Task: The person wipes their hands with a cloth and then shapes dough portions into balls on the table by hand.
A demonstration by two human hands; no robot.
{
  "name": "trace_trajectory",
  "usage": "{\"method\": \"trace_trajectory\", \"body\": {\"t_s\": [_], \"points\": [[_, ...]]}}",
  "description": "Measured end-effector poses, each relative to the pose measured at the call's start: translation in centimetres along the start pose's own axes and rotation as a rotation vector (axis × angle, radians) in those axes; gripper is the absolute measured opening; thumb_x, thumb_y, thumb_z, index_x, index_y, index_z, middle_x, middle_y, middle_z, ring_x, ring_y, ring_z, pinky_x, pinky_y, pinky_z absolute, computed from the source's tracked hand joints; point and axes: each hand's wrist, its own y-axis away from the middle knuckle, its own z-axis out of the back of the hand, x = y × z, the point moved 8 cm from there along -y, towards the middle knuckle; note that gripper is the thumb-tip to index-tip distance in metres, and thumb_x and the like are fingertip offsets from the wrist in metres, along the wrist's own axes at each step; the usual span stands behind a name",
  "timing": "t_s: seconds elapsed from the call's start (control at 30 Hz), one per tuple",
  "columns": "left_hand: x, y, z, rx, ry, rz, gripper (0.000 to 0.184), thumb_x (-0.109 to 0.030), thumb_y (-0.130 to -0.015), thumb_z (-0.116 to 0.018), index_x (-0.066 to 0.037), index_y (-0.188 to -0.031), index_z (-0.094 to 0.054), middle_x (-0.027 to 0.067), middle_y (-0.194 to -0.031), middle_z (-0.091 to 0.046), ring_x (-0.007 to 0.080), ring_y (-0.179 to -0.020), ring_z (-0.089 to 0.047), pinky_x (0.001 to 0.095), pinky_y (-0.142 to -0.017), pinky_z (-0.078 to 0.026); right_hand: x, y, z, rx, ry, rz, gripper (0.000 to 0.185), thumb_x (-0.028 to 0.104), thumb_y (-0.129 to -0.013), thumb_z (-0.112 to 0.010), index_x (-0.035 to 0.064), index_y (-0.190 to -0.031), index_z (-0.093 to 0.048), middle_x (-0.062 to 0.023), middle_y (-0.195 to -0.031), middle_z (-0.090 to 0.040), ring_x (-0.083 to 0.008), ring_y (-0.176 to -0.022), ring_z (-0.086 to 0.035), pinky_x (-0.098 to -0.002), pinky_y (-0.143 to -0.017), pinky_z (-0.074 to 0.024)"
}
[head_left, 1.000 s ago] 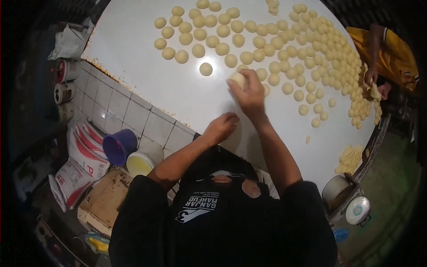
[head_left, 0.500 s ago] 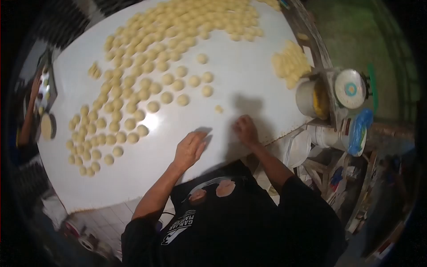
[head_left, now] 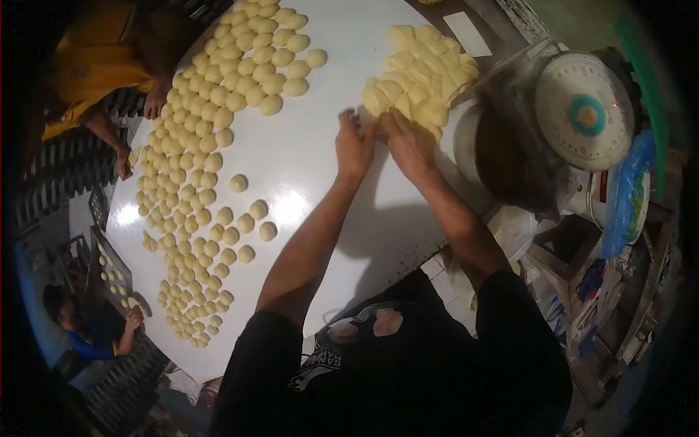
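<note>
A heap of flat, pale yellow dough pieces [head_left: 426,69] lies on the white table [head_left: 313,189]. My right hand [head_left: 409,148] reaches to the heap's near edge, fingers bent and closed on a dough piece there; the fingertips are partly hidden. Just beside it, my left hand [head_left: 354,148] is raised at the heap's left corner, fingers apart, with nothing visible in it. Round dough balls [head_left: 211,109] cover the table's left side in a broad band, several of them standing loose nearer my left forearm.
A metal pot [head_left: 473,146] and a dial scale [head_left: 586,113] stand at the right edge, near a blue plastic bag [head_left: 630,197]. Across the table is a person in an orange shirt [head_left: 98,62]. Another in blue [head_left: 98,342] is by a tray [head_left: 109,269] of dough balls.
Both my hands have moved forward from the table's near side to the dough heap. My view has turned right, bringing the heap and scale closer. The small dough bit is no longer visible.
</note>
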Motion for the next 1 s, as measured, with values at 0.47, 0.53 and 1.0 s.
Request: {"method": "trace_trajectory", "body": {"t_s": [0.47,0.53,1.0], "points": [[8.3,9.8,24.6,-0.135,0.316,0.326,0.030,-0.012,-0.101,-0.054,0.003,-0.119,-0.073,0.0077,-0.106,-0.074,0.0159,-0.099,-0.067,0.0312,-0.090,-0.054,7.9,7.1,-3.7,0.692,0.081,0.207,0.012,0.008,-0.095,-0.066,0.0006,-0.102,-0.073,-0.0157,-0.093,-0.074,-0.0344,-0.092,-0.077,-0.0509,-0.072,-0.0605],[9.4,18.7,31.9,-0.282,0.289,0.396,0.034,-0.007,-0.100,-0.047,0.004,-0.122,-0.071,0.0085,-0.114,-0.073,0.0169,-0.106,-0.066,0.0296,-0.095,-0.051,11.5,10.3,-5.0,0.725,0.021,0.293,0.012,0.009,-0.096,-0.067,0.0007,-0.102,-0.073,-0.0167,-0.095,-0.075,-0.0378,-0.094,-0.077,-0.0517,-0.074,-0.0609],[22.3,39.6,37.6,-0.667,-0.696,0.112,0.033,-0.026,-0.092,-0.080,-0.005,-0.113,-0.067,0.0173,-0.112,-0.063,0.0417,-0.108,-0.059,0.0559,-0.101,-0.044,44.9,22.2,-9.2,0.160,-0.485,0.818,0.041,0.034,-0.090,-0.078,0.0031,-0.113,-0.064,-0.0146,-0.114,-0.064,-0.0344,-0.112,-0.062,-0.0478,-0.099,-0.0471]]}}
